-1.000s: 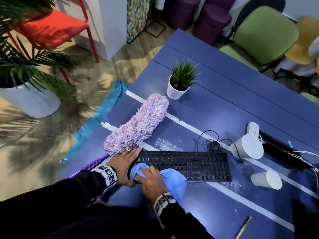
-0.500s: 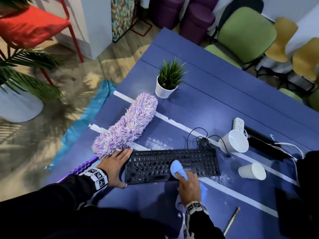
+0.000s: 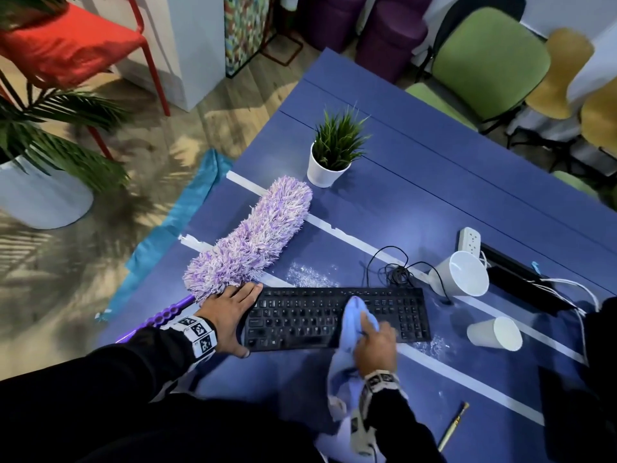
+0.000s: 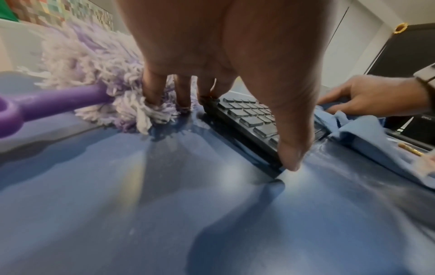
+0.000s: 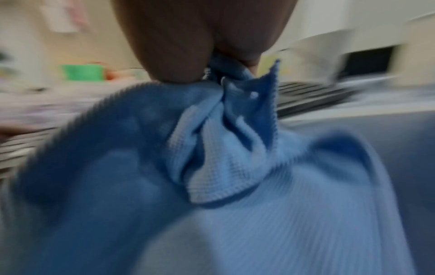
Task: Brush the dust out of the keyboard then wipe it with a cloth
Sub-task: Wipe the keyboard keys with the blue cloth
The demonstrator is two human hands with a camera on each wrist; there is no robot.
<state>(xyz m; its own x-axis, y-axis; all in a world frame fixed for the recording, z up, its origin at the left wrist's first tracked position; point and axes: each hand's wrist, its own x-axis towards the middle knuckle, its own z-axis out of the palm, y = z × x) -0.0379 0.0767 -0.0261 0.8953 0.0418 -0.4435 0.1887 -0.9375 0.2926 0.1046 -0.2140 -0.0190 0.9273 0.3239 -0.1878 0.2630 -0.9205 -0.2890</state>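
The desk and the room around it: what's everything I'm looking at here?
Keyboard: one, black, near edge of the blue table.
Cloth: one, light blue, on the keyboard's middle.
Duster: one, purple and white, left of the keyboard.
Small plant: one, green in a white pot, behind the duster.
Cups: two, white, tipped over right of the keyboard.
Power strip: one, white, behind the cups.
Chairs: one red, one green, some yellow, around the table.
Left hand: flat against the keyboard's left end.
Right hand: grips the cloth.
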